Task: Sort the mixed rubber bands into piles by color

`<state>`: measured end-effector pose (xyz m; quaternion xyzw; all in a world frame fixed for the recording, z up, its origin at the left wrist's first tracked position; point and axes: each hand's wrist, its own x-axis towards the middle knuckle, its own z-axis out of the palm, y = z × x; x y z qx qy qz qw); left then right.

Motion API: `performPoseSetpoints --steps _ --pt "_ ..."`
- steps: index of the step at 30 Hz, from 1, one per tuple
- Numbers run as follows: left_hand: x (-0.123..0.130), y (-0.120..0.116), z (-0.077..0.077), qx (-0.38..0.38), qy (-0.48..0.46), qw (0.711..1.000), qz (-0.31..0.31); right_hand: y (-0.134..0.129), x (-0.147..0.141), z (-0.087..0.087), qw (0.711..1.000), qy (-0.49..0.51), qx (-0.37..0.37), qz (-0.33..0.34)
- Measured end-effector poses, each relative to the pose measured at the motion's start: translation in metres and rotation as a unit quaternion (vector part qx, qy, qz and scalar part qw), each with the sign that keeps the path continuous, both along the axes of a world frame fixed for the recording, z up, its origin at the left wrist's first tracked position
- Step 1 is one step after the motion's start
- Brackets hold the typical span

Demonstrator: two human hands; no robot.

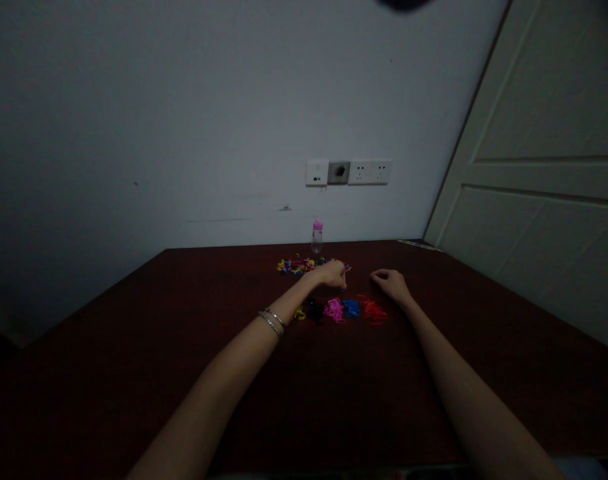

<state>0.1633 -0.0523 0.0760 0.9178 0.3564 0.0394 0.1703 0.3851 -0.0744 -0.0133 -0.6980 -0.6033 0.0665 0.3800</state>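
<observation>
My left hand is closed in a pinch above the sorted piles, with its arm reaching across the table; anything in its fingertips is too small to make out. My right hand rests to the right, thumb and fingers curled together, their contents unclear. Small rubber bands lie in colour piles nearer me: red, blue, pink, black and yellow. The yellow pile is partly behind my left forearm. Farther back is a mixed-colour heap of bands, partly hidden by my left hand.
A small clear bottle with a pink top stands behind the mixed heap. The dark red-brown table meets a pale wall with sockets. A panelled door is at the right.
</observation>
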Motion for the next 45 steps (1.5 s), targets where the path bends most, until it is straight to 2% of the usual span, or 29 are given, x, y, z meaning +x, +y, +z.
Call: performPoseSetpoints --steps 7,15,18,22,26,31,34,36,40,45 --pt "0.017 -0.003 -0.008 -0.004 0.01 1.0 -0.014 0.001 0.0 -0.001 1.0 0.009 0.002 0.005" --pt "0.006 0.008 -0.019 -0.032 -0.05 0.998 -0.024 0.0 -0.001 -0.001 1.0 0.002 0.004 0.001" --pt "-0.013 0.023 -0.018 -0.01 -0.105 0.994 0.021 0.0 0.0 -0.001 1.0 -0.002 0.002 0.009" --pt "-0.054 0.05 -0.021 0.047 -0.179 0.972 0.146 0.001 0.0 -0.001 1.0 -0.006 0.0 0.003" --pt "-0.1 0.073 -0.03 0.051 -0.258 0.928 0.265 0.002 0.001 -0.002 1.0 -0.011 -0.001 0.005" --pt "-0.145 0.079 -0.045 -0.003 -0.366 0.852 0.374 0.006 0.004 -0.005 1.0 -0.016 -0.001 0.003" --pt "-0.161 0.079 -0.056 -0.01 -0.401 0.825 0.398 0.008 0.004 -0.006 1.0 -0.014 -0.002 0.002" --pt "-0.168 0.081 -0.062 -0.013 -0.417 0.817 0.398 0.008 0.003 -0.006 1.0 -0.014 -0.002 0.0" --pt "-0.172 0.086 -0.071 -0.002 -0.419 0.825 0.38 0.008 0.003 -0.006 1.0 -0.017 0.001 0.003" --pt "-0.172 0.087 -0.073 0.013 -0.418 0.831 0.368 0.008 0.003 -0.007 1.0 -0.01 -0.009 -0.006"
